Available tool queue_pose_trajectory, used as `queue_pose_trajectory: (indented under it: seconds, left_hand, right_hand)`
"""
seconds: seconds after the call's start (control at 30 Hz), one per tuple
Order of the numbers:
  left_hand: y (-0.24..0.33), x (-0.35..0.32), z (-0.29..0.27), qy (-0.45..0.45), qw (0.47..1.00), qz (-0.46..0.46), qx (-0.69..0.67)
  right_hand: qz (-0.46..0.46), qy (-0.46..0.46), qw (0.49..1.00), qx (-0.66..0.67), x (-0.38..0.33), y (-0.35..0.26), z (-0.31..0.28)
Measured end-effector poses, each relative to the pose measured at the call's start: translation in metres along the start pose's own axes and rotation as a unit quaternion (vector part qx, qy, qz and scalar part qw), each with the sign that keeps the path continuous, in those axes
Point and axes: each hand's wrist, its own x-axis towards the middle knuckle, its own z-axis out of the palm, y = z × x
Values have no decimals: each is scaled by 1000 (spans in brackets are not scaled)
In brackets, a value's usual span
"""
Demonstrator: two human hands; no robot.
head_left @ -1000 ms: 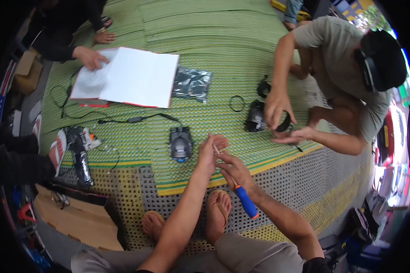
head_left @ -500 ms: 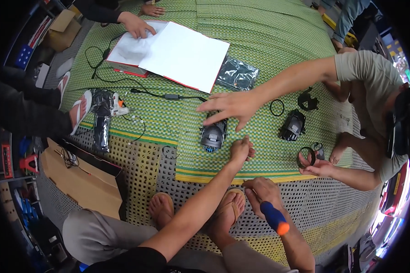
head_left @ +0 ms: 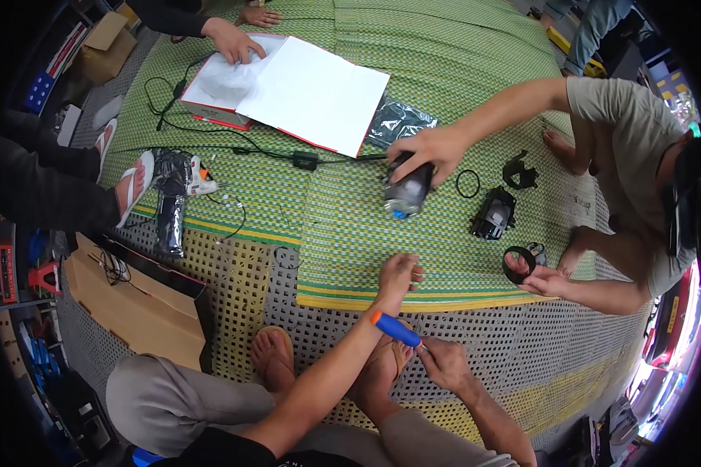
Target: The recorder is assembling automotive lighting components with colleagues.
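Observation:
My left hand (head_left: 399, 278) hovers over the mat's near edge, its fingers loosely curled in; I see nothing in it. In my right hand (head_left: 446, 364), lower and to the right, is a screwdriver (head_left: 398, 330) with a blue handle and orange end. My fingers close round its shaft side, so the handle points up-left across my left forearm. Beyond my hands, a co-worker's hand (head_left: 428, 152) grips a black projector lens unit (head_left: 407, 189) with blue at its lower end. The co-worker's other hand (head_left: 547, 282) holds a black ring (head_left: 518, 265).
A second black lens unit (head_left: 494, 214), a thin ring (head_left: 468, 184) and a black bracket (head_left: 519, 170) lie on the green mat (head_left: 350, 257). Further back stands an open white box (head_left: 311, 93), another person's hand (head_left: 236, 40) in it. An open cardboard box (head_left: 136, 300) sits left.
The co-worker has taken hold of the lens unit and moved it up and right. My left hand has drawn back slightly. In my right hand the screwdriver has swung round to point up-left.

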Motion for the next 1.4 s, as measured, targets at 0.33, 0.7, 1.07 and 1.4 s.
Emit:
queue_pose_trajectory:
  seconds: [0.33, 0.7, 1.07, 1.4]
  left_hand:
    - [130, -71, -26, 111, 945, 305, -32]
    - [322, -241, -3, -507, 539, 650, 174]
    - [238, -249, -68, -636, 584, 329, 383]
    - [198, -194, -115, -661, 597, 60, 451]
  right_hand:
    - [48, 55, 997, 37, -6, 20, 1]
    - [100, 1, 995, -7, 12, 65, 32]
    - [64, 24, 997, -41, 38, 77, 35]
    - [58, 10, 995, -79, 47, 72, 36]
